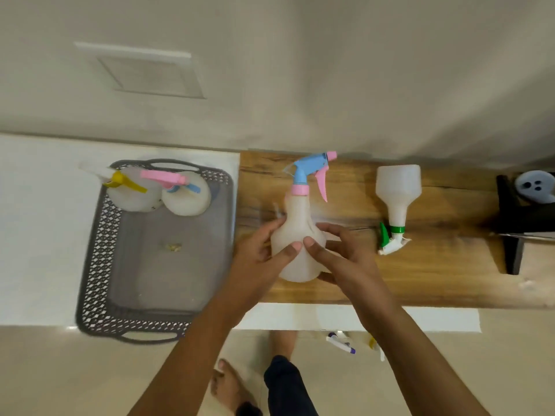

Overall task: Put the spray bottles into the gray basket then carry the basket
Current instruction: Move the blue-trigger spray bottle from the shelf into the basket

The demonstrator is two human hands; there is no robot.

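A: At centre frame, item one: blue-and-pink spray bottle (297, 235), translucent white body, blue head, pink collar, pink trigger and nozzle tip. Upright on the wooden bench (435, 274).

B: Grip on it?

A: Both. Left hand (258, 259) wraps the left flank, right hand (342, 256) the right; thumbs meet on the near face of the body, fingers curl behind. Closed snug around the belly. A two-handed hold at the widest part likely suits a rounded, slippery bottle for the carry to the left.

B: Destination?

A: Gray basket (99, 265), left of frame on the white bench (39, 235), latticed walls, a handle at each end. Near half bare, apart from a small scrap on the floor.

B: Already stocked?

A: Two bottles, standing side by side at the far end, just touching: yellow-trigger spray bottle (132, 190) and pink-trigger spray bottle (186, 193). Packed to the back, presumably to leave room.

B: Outstanding?

A: Green-trigger spray bottle (396, 199), right of centre, lying flat on the wood, head toward the near edge. Apart from both hands. More spray heads seem to lie on the floor (60, 379) at lower centre; too small to catalogue.
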